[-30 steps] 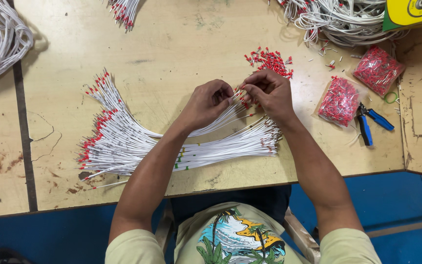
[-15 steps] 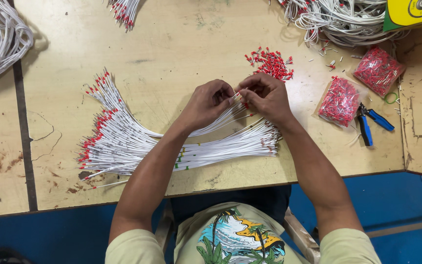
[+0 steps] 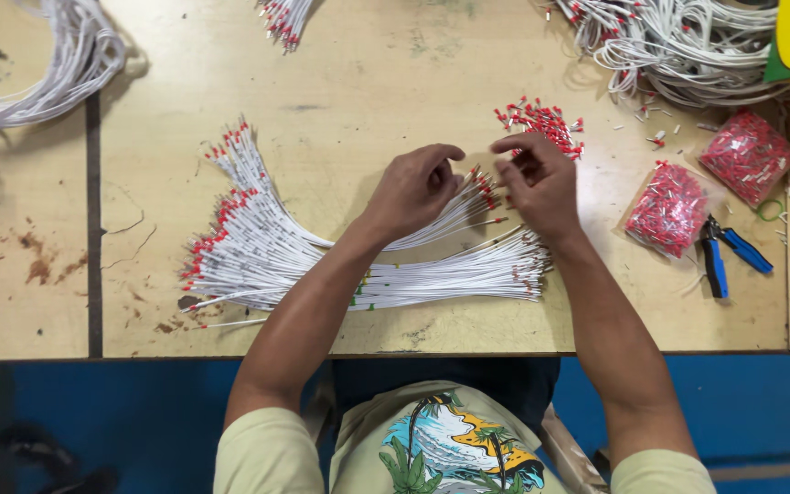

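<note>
Resting on a fanned bundle of thin white wires with red-capped ends (image 3: 322, 261), the left hand (image 3: 418, 187) curls loosely over the bundle's right-hand tips, fingers bent and thumb raised; whether it actually pinches a wire I cannot tell. The right hand (image 3: 537, 183) hovers just beside it, fingers half open and spread, with nothing clearly held. Both hands meet where the wire ends converge, likely so single tips are easy to reach. The wires lie flat on the scuffed wooden worktable (image 3: 368, 82), fanned out to the left. A loose scatter of small red ferrules (image 3: 541, 119) sits just beyond the right hand. Further right lie 2 clear bags of red ferrules (image 3: 706, 183) and blue-handled pliers (image 3: 724, 256). Coiled white cable (image 3: 678, 41) fills the far corner.
</note>
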{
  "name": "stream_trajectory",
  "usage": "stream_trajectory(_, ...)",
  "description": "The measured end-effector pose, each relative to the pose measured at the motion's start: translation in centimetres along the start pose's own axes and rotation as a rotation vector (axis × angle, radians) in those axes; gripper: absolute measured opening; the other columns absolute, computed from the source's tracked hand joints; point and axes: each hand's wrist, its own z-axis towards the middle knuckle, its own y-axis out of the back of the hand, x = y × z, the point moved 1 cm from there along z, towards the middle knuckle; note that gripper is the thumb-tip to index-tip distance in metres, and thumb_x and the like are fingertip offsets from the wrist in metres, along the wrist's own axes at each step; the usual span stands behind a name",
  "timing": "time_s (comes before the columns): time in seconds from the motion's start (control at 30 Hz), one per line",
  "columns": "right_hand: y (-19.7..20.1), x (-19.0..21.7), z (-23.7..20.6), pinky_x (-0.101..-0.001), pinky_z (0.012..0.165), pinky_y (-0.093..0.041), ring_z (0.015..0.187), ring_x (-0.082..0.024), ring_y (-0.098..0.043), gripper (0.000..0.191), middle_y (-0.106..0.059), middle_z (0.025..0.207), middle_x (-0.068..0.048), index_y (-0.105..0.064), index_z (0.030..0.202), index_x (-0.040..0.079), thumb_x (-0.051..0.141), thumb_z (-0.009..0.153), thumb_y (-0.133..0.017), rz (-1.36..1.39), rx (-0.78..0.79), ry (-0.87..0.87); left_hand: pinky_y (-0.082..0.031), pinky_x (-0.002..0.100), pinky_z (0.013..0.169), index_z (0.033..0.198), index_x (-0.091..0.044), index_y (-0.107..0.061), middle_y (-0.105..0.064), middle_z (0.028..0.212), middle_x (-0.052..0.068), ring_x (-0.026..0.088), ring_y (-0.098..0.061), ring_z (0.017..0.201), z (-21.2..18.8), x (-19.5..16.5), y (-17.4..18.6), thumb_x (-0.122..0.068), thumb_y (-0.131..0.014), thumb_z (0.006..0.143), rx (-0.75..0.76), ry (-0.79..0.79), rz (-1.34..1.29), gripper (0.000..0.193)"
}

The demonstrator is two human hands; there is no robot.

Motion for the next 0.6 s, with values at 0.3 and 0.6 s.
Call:
stream_trajectory(0.3, 1.8, 1.2, 0.5, -0.0238, 0.066, -0.052, 0.076, -0.009, -0.066, 0.013, -0.066, 0.107, -0.007, -0.068, 0.116, 0.0, -0.006, 0.104, -0.065, -0.235, -0.242, 0.405, -0.051, 0.043, 0.064, 0.082, -0.004, -0.061, -0.066, 0.071, 0.011, 0.03, -0.066, 0.067, -0.6, 0.3, 0.6, -0.02, -0.071, 0.097, -0.117, -0.138, 0.427, 0.024)
stream_trajectory(0.6, 2.2, 1.7, 0.1, -0.0261, 0.066, -0.052, 0.077, -0.013, -0.065, 0.016, -0.067, 0.104, -0.009, -0.068, 0.116, 0.002, -0.005, 0.101, -0.068, -0.318, -0.273, 0.519, -0.053, 0.046, 0.074, 0.099, -0.004, -0.068, -0.072, 0.089, 0.014, 0.034, -0.07, 0.087, -1.4, -1.0, 2.1, -0.037, -0.072, 0.088, 0.182, 0.005, 0.578, 0.035)
